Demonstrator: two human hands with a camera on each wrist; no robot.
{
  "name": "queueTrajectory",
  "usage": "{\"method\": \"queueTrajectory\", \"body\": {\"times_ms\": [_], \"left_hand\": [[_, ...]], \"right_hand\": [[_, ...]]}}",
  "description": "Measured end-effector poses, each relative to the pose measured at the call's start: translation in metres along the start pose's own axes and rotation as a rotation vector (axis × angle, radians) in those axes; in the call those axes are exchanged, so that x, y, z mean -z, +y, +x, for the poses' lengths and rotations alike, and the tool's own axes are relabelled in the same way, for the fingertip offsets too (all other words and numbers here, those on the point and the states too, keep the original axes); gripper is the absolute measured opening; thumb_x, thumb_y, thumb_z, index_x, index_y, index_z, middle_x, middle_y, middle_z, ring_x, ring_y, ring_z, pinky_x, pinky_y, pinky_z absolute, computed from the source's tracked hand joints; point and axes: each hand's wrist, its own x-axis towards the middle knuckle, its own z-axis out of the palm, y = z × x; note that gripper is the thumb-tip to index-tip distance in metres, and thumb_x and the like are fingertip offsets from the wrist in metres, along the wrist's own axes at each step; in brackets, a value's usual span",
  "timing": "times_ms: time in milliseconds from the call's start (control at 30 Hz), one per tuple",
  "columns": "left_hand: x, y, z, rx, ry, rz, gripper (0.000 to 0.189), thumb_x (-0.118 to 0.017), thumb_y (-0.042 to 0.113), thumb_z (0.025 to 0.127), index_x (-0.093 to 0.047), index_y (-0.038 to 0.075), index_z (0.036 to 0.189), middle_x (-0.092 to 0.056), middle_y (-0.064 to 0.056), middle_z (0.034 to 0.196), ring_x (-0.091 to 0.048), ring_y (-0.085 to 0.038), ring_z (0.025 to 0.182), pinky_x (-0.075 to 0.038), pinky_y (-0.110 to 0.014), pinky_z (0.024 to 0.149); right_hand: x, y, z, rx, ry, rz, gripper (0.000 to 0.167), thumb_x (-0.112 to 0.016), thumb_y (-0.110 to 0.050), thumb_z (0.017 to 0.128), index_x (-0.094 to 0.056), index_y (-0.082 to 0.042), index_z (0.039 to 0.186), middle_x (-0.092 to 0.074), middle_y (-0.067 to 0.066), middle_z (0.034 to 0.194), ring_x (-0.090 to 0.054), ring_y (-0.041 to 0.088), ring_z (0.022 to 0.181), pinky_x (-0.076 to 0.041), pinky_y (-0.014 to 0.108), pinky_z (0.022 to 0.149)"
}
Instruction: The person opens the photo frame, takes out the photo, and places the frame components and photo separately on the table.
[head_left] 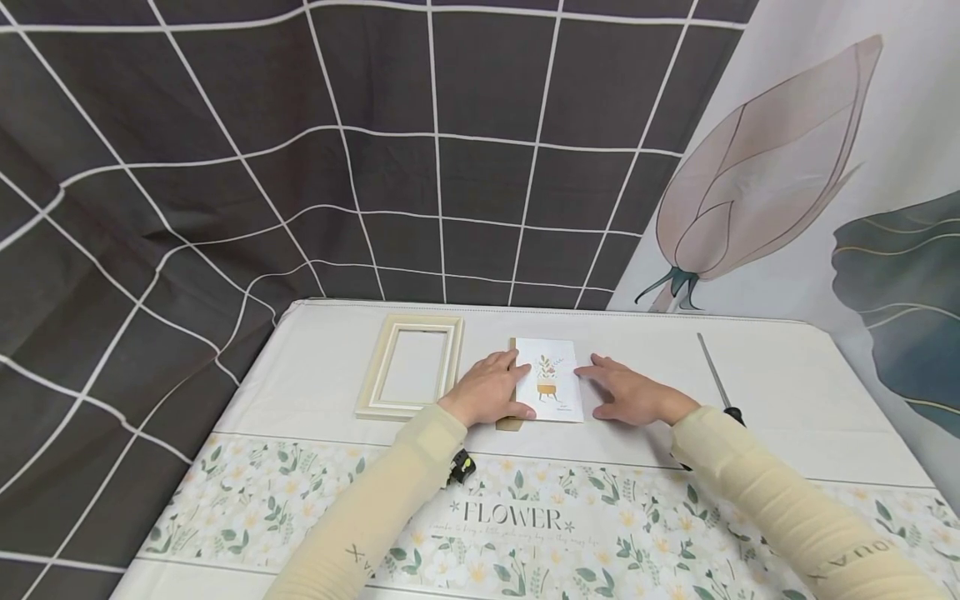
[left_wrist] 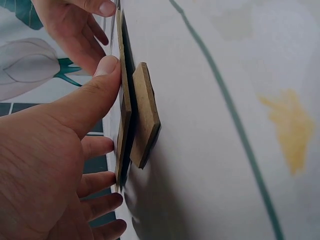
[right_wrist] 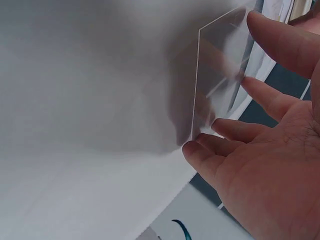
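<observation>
A white card (head_left: 547,400) printed with a potted plant lies on a brown backing board (left_wrist: 123,85), whose edge and stand leg (left_wrist: 145,115) show on the left and below. My left hand (head_left: 487,389) rests at the card's left side, fingers spread and thumb on its lower left corner. At the card's right edge is my right hand (head_left: 632,392), fingers extended and slightly bent. In the right wrist view, a clear rectangular sheet (right_wrist: 220,70) lies flat with the right fingertips along its edge.
An empty cream picture frame (head_left: 367,400) lies left of the card. A screwdriver (head_left: 714,367) with a dark handle lies to the right, its handle partly behind the right forearm. The floral tablecloth (head_left: 517,542) reaches a dark grid curtain (head_left: 487,192) at the back.
</observation>
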Motion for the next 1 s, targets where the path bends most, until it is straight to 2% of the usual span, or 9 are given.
{"method": "queueTrajectory", "body": {"times_ms": [1000], "left_hand": [[0.0,0.002,0.001,0.026,-0.016,0.015,0.084,-0.067,0.058,0.09,-0.043,0.009,0.153,-0.028,-0.019,0.162,-0.03,-0.034,0.148,-0.025,-0.044,0.121]], "right_hand": [[0.016,0.04,-0.032,-0.037,0.014,-0.039,0.066,-0.077,-0.011,0.085,-0.047,0.004,0.143,-0.024,0.043,0.151,-0.024,0.061,0.138,-0.023,0.072,0.111]]}}
